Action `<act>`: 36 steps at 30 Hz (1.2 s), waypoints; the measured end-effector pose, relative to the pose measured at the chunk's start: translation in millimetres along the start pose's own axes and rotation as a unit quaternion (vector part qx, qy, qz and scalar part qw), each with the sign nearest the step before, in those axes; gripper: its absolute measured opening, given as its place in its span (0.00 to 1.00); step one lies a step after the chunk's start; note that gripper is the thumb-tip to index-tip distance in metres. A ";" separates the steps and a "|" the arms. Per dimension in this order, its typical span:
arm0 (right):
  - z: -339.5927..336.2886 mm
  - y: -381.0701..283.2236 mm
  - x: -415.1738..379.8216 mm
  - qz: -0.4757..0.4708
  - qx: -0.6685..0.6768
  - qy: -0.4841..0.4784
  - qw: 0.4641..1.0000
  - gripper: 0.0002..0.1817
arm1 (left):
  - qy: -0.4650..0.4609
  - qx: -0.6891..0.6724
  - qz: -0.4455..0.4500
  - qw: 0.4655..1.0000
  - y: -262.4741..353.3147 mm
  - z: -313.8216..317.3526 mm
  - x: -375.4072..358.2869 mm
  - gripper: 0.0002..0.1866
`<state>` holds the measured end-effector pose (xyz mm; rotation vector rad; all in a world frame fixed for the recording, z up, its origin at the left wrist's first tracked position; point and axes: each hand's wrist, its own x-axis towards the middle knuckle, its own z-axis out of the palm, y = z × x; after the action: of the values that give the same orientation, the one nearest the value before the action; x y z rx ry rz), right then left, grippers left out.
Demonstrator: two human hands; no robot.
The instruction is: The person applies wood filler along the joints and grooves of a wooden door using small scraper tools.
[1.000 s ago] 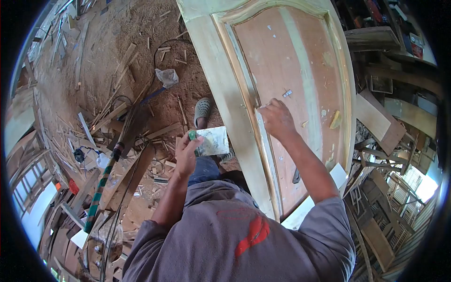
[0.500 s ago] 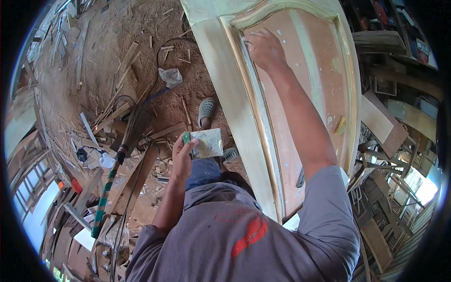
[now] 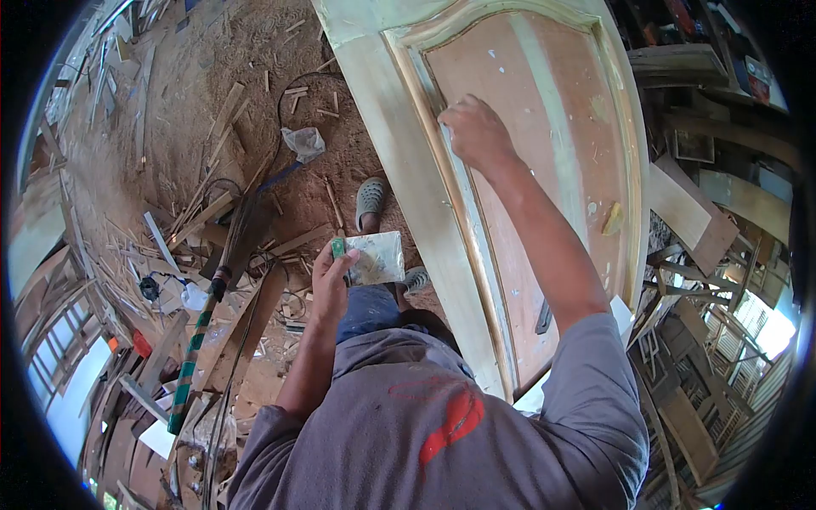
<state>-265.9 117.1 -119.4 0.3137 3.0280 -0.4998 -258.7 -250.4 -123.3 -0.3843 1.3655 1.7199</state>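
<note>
My left hand (image 3: 328, 276) grips a flat rectangular putty plate (image 3: 379, 257) by its green-edged end; its pale face carries grey smears. A wooden panel door (image 3: 387, 136) lies to the right, with light filler along its joints. Over the recessed panel, my right hand (image 3: 482, 138) is closed, its fingertips at the inner edge of the left moulding (image 3: 460, 191). Whatever is pinched there is too small or hidden to make out. On the panel rest a yellowish lump (image 3: 613, 218) and a small dark flat object (image 3: 544, 317).
Wood offcuts and a clear plastic bag (image 3: 303, 144) litter the dirt floor. A pole wrapped in green and dark bands (image 3: 189, 365) leans at the left near cables. Stacked boards (image 3: 693, 212) crowd the right side. My shoe (image 3: 371, 200) stands beside the door.
My right hand has slid down along the moulding, toward my body. The left hand keeps the plate in nearly the same place. The view has shifted slightly.
</note>
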 end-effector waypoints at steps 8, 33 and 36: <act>7.6 -7.8 -110.6 -0.020 -0.001 -0.041 0.999 0.09 | -0.025 0.018 0.008 0.999 -26.6 9.3 -27.8 0.08; -20.7 -55.5 -374.3 0.390 0.383 0.110 0.830 0.10 | -0.081 0.007 0.005 0.997 -41.8 51.3 -76.9 0.11; 7.9 -61.5 -438.1 0.430 0.588 0.233 0.644 0.09 | -0.091 0.020 0.016 0.995 -46.6 46.7 -69.8 0.12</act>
<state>149.9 -25.9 -69.0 1.9624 1.8066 -2.3367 -170.4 -238.9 -87.5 -0.1778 1.2772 1.7065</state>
